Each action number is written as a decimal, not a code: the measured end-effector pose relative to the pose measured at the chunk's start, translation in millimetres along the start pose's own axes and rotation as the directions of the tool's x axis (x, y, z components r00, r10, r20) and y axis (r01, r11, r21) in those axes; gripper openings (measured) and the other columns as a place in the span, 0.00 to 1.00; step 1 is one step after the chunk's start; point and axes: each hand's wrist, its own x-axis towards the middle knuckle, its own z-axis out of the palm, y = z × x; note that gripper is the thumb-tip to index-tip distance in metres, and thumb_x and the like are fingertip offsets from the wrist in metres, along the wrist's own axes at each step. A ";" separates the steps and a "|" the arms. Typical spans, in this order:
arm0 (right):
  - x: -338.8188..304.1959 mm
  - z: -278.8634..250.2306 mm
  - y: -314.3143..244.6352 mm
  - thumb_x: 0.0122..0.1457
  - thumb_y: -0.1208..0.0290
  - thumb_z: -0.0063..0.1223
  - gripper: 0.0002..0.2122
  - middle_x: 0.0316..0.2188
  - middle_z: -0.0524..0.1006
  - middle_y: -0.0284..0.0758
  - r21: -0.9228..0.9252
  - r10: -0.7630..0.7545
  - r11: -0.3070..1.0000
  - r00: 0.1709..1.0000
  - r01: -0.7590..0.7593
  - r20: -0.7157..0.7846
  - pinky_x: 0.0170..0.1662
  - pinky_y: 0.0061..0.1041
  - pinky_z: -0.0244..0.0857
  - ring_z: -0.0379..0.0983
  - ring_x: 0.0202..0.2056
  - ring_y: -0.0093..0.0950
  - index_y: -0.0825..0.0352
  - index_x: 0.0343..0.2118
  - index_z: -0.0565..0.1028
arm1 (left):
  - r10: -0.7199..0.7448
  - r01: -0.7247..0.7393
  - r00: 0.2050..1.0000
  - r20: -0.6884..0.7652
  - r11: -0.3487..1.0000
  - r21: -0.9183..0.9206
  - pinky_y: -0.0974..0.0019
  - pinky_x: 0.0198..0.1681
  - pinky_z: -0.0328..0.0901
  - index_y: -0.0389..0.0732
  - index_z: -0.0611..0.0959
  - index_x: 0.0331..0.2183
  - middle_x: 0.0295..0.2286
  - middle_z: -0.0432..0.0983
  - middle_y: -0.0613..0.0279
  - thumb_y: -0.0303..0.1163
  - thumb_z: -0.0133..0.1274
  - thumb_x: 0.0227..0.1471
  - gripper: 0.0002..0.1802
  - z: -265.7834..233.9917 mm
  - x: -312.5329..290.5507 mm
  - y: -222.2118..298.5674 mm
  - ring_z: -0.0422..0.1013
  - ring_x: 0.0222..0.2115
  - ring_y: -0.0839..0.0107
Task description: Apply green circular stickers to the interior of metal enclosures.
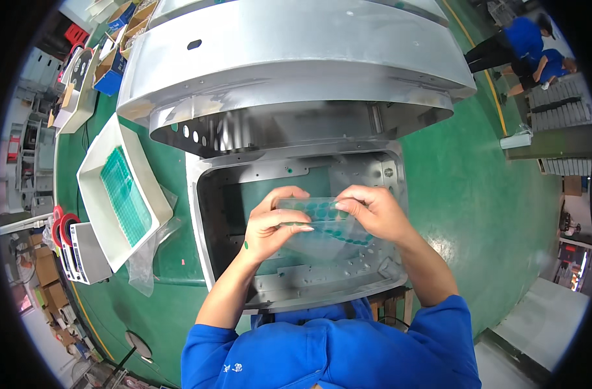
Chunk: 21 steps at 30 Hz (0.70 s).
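Between my two hands is a clear plastic sheet with rows of round green stickers (323, 209). My left hand (270, 225) pinches its left end, thumb and fingers closed on it. At the other end, the thumb and fingers of my right hand (376, 211) grip the sheet's upper corner. The sheet bends, and its lower part hangs below the fingers. One small green dot (247, 245) sticks to my left wrist. Under both hands lies an open, shallow metal housing (197, 223) with rounded corners, with small holes and fittings along its inner walls.
A large curved metal shell (296, 39) stands just beyond the housing. To the left is a white bin (92, 170) holding green sheets (122, 194), with a clear plastic bag (142, 272) beside it. Red-rimmed rolls (68, 227) sit further left. Two people in blue (524, 37) are at the far right.
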 end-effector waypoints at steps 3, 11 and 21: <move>-3.3 -3.0 -2.0 0.50 0.74 0.51 0.06 0.17 0.71 0.29 0.020 -0.001 1.000 1.000 0.001 0.019 0.23 0.15 0.59 0.64 0.20 0.14 0.69 0.30 0.72 | -0.054 0.053 0.998 0.019 0.997 0.056 0.73 0.27 0.63 0.38 0.79 0.25 0.23 0.73 0.60 0.21 0.57 0.35 0.08 -1.5 -2.1 7.3 0.69 0.25 0.71; -7.0 6.0 -2.0 0.51 0.75 0.50 0.06 0.22 0.72 0.28 0.267 0.004 0.964 1.000 0.004 -0.030 0.29 0.15 0.60 0.66 0.24 0.15 0.70 0.31 0.72 | 0.092 -0.084 0.995 -0.037 0.980 0.180 0.73 0.24 0.63 0.37 0.79 0.25 0.23 0.73 0.59 0.20 0.58 0.34 0.09 -4.5 -4.1 3.2 0.69 0.24 0.71; 4.5 9.3 6.7 0.46 0.79 0.54 0.05 0.26 0.75 0.33 0.019 -0.165 0.984 0.947 0.177 -0.274 0.28 0.15 0.62 0.69 0.25 0.18 0.70 0.28 0.74 | 0.028 -0.020 0.998 -0.063 0.991 0.129 0.74 0.23 0.62 0.37 0.79 0.24 0.22 0.73 0.59 0.18 0.59 0.31 0.10 -6.5 6.0 -16.8 0.68 0.23 0.72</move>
